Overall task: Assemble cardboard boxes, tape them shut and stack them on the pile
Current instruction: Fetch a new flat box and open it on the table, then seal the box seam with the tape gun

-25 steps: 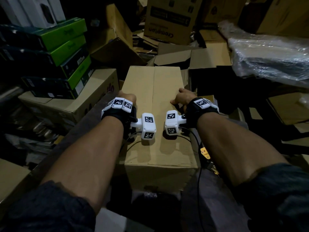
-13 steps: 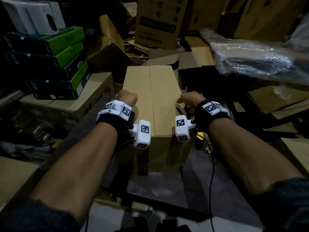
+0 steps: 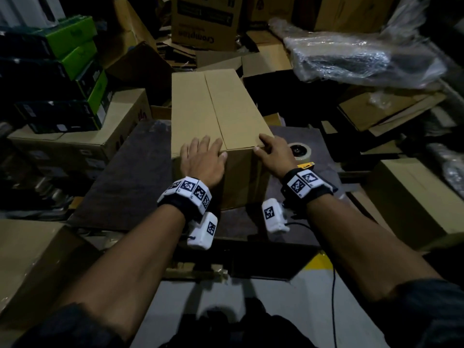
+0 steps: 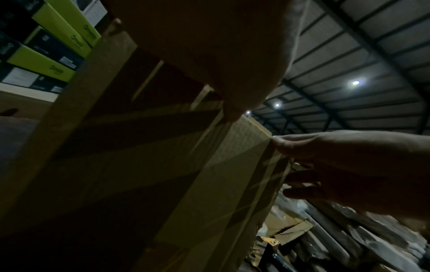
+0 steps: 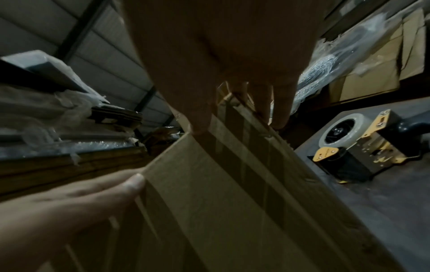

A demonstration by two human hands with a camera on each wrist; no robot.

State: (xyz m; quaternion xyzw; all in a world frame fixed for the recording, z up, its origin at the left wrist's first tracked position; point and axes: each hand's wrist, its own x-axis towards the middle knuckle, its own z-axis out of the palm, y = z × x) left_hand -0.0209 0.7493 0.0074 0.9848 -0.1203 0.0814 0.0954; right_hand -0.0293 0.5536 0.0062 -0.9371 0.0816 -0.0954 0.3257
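Both hands (image 3: pixel 203 162) (image 3: pixel 275 156) shifted onto box (image 3: pixel 216 109); wrist view reveals, seemingly, tape dispenser (image 5: pixel 363 147).

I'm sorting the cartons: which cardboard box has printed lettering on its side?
The Crompton box at the far back, its dark label panel showing upside-down lettering. The cardboard box under the left hand and right hand is plain brown.

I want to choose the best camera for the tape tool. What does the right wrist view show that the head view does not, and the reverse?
Only the right wrist view shows the tape dispenser's yellow metal frame and handle. Only the head view shows the box's whole top with its centre seam, and the green boxes stacked at the left. Both show the left hand and right hand at the box's near edge, and the tape roll.
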